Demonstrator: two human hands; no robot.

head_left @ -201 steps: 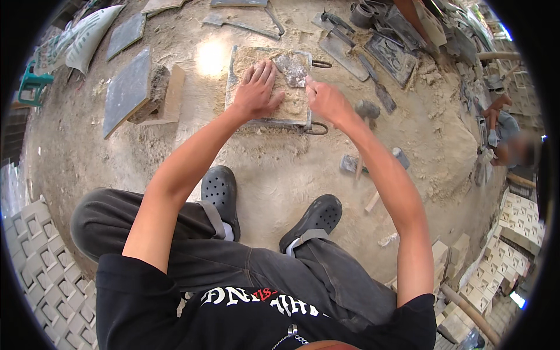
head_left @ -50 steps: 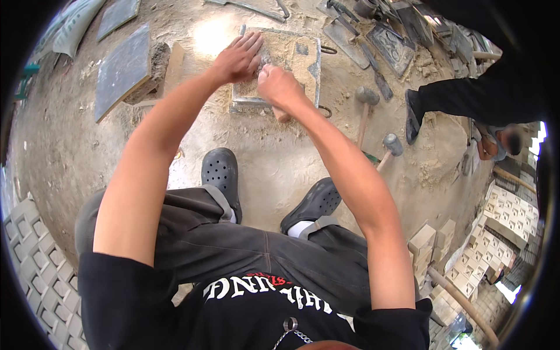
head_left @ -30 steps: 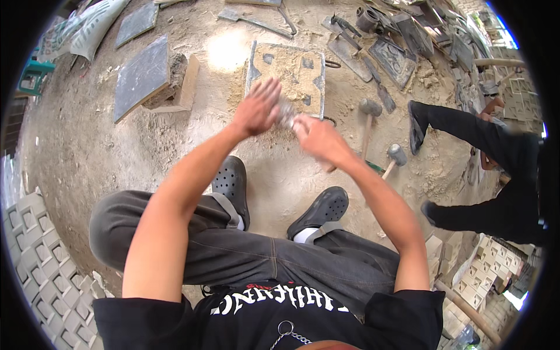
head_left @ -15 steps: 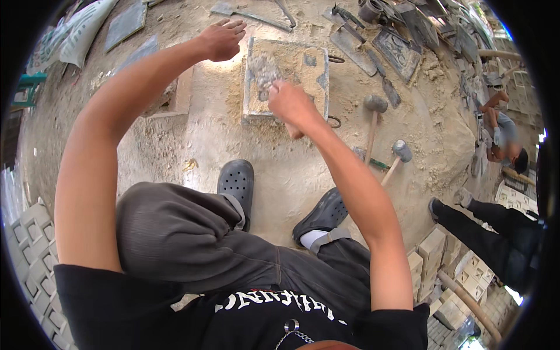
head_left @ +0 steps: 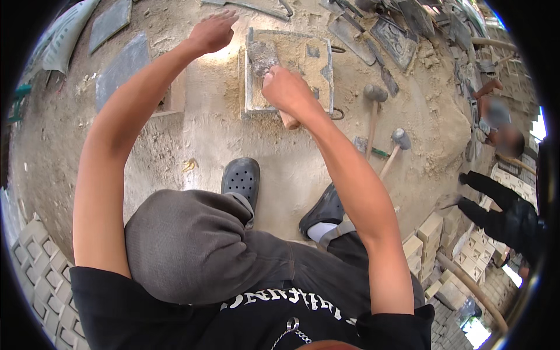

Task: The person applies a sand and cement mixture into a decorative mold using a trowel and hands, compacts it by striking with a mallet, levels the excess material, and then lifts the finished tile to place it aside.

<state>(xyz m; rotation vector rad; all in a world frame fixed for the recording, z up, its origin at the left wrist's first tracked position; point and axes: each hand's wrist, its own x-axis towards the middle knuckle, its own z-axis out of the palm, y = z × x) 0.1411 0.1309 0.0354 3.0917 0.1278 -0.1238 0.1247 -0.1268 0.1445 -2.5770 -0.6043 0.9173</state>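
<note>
The right hand's fingers (head_left: 272, 76) are curled tight around the wooden handle of a trowel (head_left: 262, 57), the butt of which shows below the fist, over the near edge of a square grey mould (head_left: 247, 73); the right hand (head_left: 287, 91) itself is above the mould, left of its middle; the trowel's blade is over the pale sand (head_left: 297, 42) filling the mould, near its left edge and toward the far left corner; the left hand (head_left: 214, 32) is apart from the mould, off its far left corner, fingers straight and close together, with nothing seen in its hold; whether anything is under the palm cannot be told.

Small grey patches show through the sand along the mould's right half; two metal loops (head_left: 338, 114) stand out from its right edge, one by the far corner, one by the near corner; the mould sits on dusty ground (head_left: 198, 140); off its near right corner lie two mallets (head_left: 376, 93); off its far right corner lie a flat trowel-like tool (head_left: 353, 41) and a patterned plate (head_left: 394, 42); left of it, partly behind the left forearm, is a grey slab (head_left: 119, 70); toward the ground's right side are a person in black trousers (head_left: 504, 201) and stacked pale blocks (head_left: 430, 230).
</note>
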